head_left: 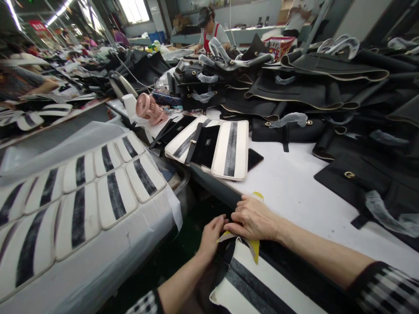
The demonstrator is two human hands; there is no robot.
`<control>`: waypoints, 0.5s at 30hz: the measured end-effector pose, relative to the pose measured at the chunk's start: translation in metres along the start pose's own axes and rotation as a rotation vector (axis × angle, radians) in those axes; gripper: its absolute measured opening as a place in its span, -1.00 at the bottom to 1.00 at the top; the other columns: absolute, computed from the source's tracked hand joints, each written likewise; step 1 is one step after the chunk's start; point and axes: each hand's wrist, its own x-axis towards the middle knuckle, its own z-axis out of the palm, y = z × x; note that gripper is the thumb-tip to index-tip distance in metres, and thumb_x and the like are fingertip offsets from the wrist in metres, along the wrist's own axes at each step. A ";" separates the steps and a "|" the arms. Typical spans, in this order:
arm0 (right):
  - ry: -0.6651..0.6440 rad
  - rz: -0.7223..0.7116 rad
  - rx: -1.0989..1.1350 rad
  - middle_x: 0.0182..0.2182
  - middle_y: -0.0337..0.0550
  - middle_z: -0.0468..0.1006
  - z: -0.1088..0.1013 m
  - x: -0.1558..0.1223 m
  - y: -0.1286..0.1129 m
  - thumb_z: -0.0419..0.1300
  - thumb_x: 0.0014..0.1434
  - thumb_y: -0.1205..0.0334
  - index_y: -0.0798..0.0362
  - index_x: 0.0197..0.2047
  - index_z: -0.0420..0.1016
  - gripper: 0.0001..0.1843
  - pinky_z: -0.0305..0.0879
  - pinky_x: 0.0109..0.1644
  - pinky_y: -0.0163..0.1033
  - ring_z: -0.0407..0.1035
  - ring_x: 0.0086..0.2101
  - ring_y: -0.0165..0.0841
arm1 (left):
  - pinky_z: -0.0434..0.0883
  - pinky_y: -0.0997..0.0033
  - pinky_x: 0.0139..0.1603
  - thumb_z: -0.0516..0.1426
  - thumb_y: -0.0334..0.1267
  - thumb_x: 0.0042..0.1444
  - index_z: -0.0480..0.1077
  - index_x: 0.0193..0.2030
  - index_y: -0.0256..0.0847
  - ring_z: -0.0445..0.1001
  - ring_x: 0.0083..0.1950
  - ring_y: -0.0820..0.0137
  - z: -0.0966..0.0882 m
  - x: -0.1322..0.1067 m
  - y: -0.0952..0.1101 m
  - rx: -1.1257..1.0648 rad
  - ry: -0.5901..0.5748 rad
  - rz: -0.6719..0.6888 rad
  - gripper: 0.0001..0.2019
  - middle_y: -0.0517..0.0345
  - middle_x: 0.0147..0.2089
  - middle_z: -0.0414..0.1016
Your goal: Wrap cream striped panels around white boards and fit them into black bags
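At the table's near edge, my right hand (pixel 252 218) is closed round a yellow cloth (pixel 254 252), whose ends stick out above and below the fingers. My left hand (pixel 210 237) meets it fingertip to fingertip, its fingers curled; what they pinch is hidden. Under both hands lies a white bag panel (pixel 275 272) with a wide black stripe, one corner close to the cloth. Dark material runs beside this panel, partly in shadow.
Striped white panels (pixel 114 198) lie in rows on a covered table at left. Ahead are an open striped bag (pixel 231 148), a phone (pixel 254 159) and a pink fan (pixel 150 109). Black bag pieces (pixel 281 131) pile up at right. A co-worker (pixel 211 32) sits beyond.
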 end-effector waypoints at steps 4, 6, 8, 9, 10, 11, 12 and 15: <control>-0.018 0.008 -0.024 -0.60 -0.13 0.50 -0.002 -0.001 -0.001 -0.10 0.38 -0.11 0.05 -0.53 0.45 -0.40 -0.04 -0.27 -0.16 0.30 -0.50 -0.36 | 0.36 0.31 0.10 0.10 0.05 0.21 0.45 0.11 -0.16 0.48 0.05 0.18 -0.014 -0.040 0.027 0.270 -0.091 0.258 -0.55 0.09 0.04 0.55; -0.022 0.010 -0.025 -0.60 -0.13 0.50 -0.002 -0.001 -0.001 -0.10 0.38 -0.11 0.05 -0.54 0.44 -0.39 -0.03 -0.25 -0.15 0.31 -0.49 -0.36 | 0.38 0.33 0.01 0.19 -0.01 0.13 0.51 0.03 -0.11 0.50 -0.06 0.18 -0.013 -0.058 0.038 0.503 -0.138 0.318 -0.62 0.14 -0.09 0.59; -0.021 0.006 -0.029 -0.59 -0.13 0.51 -0.002 -0.002 -0.001 -0.10 0.38 -0.11 0.05 -0.53 0.45 -0.40 -0.03 -0.24 -0.15 0.33 -0.48 -0.36 | 0.38 0.35 -0.06 0.20 -0.03 0.11 0.53 -0.03 -0.09 0.50 -0.15 0.20 -0.008 -0.066 0.043 0.639 -0.123 0.342 -0.67 0.14 -0.18 0.59; -0.019 0.002 -0.033 -0.59 -0.13 0.51 -0.002 -0.003 -0.001 -0.10 0.38 -0.11 0.04 -0.53 0.45 -0.40 -0.03 -0.24 -0.14 0.33 -0.47 -0.35 | 0.38 0.35 -0.09 0.19 -0.03 0.12 0.53 -0.05 -0.10 0.50 -0.18 0.21 -0.005 -0.067 0.044 0.678 -0.107 0.351 -0.69 0.13 -0.21 0.58; -0.016 -0.002 -0.036 -0.59 -0.13 0.51 -0.002 -0.003 -0.001 -0.10 0.38 -0.11 0.04 -0.52 0.45 -0.40 -0.04 -0.24 -0.14 0.33 -0.47 -0.35 | 0.37 0.36 -0.13 0.18 -0.03 0.14 0.53 -0.07 -0.10 0.50 -0.21 0.22 -0.003 -0.066 0.043 0.711 -0.096 0.356 -0.71 0.12 -0.24 0.57; -0.014 -0.006 -0.039 -0.59 -0.13 0.51 -0.001 -0.004 -0.001 -0.10 0.38 -0.11 0.05 -0.52 0.45 -0.40 -0.04 -0.23 -0.14 0.33 -0.48 -0.35 | 0.36 0.36 -0.16 0.17 -0.03 0.16 0.53 -0.08 -0.11 0.49 -0.23 0.23 -0.002 -0.065 0.042 0.740 -0.090 0.361 -0.72 0.12 -0.26 0.57; -0.012 -0.007 -0.042 -0.60 -0.12 0.51 -0.001 -0.004 -0.001 -0.11 0.38 -0.11 0.05 -0.52 0.45 -0.40 -0.04 -0.23 -0.13 0.33 -0.48 -0.35 | 0.35 0.37 -0.20 0.16 -0.03 0.17 0.52 -0.10 -0.11 0.49 -0.25 0.24 -0.001 -0.064 0.040 0.764 -0.084 0.366 -0.72 0.12 -0.27 0.56; -0.015 -0.017 -0.053 -0.59 -0.12 0.52 -0.001 -0.005 -0.002 -0.11 0.38 -0.10 0.05 -0.52 0.46 -0.39 -0.06 -0.24 -0.12 0.33 -0.49 -0.36 | 0.30 0.40 -0.24 0.12 -0.03 0.22 0.50 -0.12 -0.13 0.49 -0.27 0.28 0.000 -0.062 0.036 0.811 -0.074 0.376 -0.74 0.14 -0.29 0.55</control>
